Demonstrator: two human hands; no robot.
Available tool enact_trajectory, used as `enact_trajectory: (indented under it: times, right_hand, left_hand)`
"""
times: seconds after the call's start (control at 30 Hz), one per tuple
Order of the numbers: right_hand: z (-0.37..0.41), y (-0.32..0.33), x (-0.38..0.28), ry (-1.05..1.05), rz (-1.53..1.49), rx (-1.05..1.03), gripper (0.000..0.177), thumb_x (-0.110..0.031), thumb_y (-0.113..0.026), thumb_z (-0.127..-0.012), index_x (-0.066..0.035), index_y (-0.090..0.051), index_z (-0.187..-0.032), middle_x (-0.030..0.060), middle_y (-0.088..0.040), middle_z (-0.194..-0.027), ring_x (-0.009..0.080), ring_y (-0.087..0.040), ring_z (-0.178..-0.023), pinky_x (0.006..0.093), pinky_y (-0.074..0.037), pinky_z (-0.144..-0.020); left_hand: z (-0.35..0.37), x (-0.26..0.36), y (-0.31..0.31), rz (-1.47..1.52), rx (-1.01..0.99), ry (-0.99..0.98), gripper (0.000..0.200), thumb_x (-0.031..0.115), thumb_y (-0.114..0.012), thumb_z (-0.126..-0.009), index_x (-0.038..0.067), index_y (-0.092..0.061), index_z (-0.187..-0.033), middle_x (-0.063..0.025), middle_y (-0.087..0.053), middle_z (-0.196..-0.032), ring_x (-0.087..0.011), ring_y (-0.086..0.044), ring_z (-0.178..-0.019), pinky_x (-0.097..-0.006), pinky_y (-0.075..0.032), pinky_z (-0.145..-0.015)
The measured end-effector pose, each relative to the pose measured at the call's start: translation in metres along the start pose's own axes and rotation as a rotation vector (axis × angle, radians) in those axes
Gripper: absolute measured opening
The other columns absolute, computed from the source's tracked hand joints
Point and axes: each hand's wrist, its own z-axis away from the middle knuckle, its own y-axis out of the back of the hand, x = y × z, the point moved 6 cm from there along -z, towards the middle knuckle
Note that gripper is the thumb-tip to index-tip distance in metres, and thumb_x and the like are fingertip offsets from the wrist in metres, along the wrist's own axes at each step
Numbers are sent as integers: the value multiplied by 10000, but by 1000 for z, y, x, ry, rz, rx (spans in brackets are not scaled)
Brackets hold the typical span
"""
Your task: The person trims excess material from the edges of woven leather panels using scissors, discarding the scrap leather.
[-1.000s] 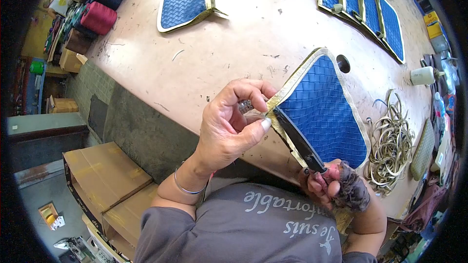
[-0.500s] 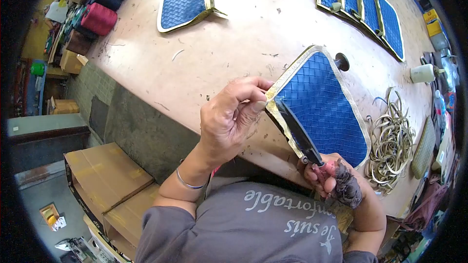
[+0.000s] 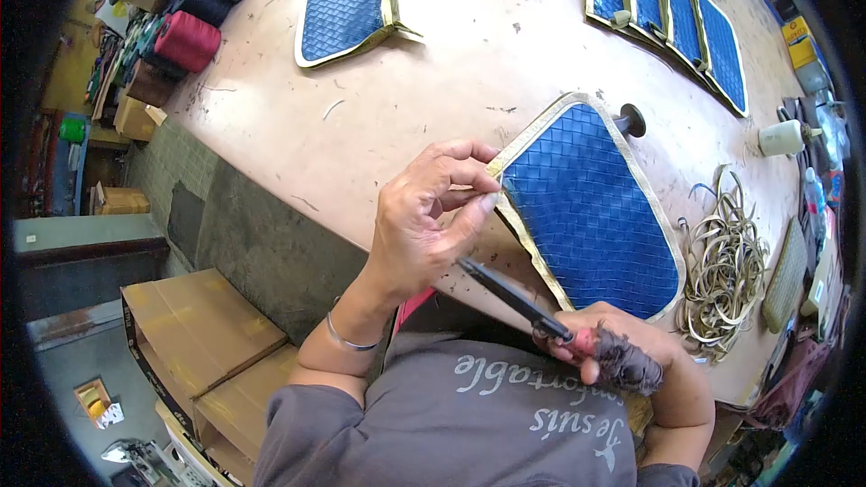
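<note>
My left hand (image 3: 428,212) pinches the left corner of a blue woven-textured panel (image 3: 591,207) between thumb and fingers. A pale gold binding runs around the panel's border, its lower left edge uneven. My right hand (image 3: 609,347) is closed around a pair of dark scissors (image 3: 514,296), whose handle is wrapped in dark grey cloth. The blades look together and point up and left, off the panel's edge and just below my left hand. The lower end of the panel lies right beside my right fingers.
More blue bound panels (image 3: 343,4) (image 3: 672,13) lie across the worktable (image 3: 433,72). Right of the held panel are a tangle of trimmed strips (image 3: 722,280), a white bottle (image 3: 783,138) and a dark spool-shaped piece (image 3: 633,120). Thread cones (image 3: 188,41) and cardboard boxes (image 3: 203,325) stand left.
The scissors have come away from the panel's lower left edge, swinging left and down toward my body. My left hand keeps its pinch on the corner; the panel has shifted slightly.
</note>
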Motion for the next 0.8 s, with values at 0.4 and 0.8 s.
enact_trajectory:
  times: [0.4,0.8]
  right_hand:
    - [9,-1,23,-171,-583,87,616,-606,-496,-677,8,-478,-730,47,-444,-596,108,-415,-479,204,-346,-418]
    - [9,-2,34,-188,-616,109,613,-620,-433,-699,-8,-466,-717,42,-424,-594,119,-408,-506,210,-339,-413]
  left_hand:
    - [1,0,3,-738,-30,-125,244,75,-623,-652,24,-559,-882,-137,-499,-1035,-273,-525,-841,-339,-421,-731]
    - [-3,-12,-4,-797,-10,-91,95,-5,-583,-652,19,-511,-709,-105,-504,-926,-253,-498,-789,-330,-393,-700]
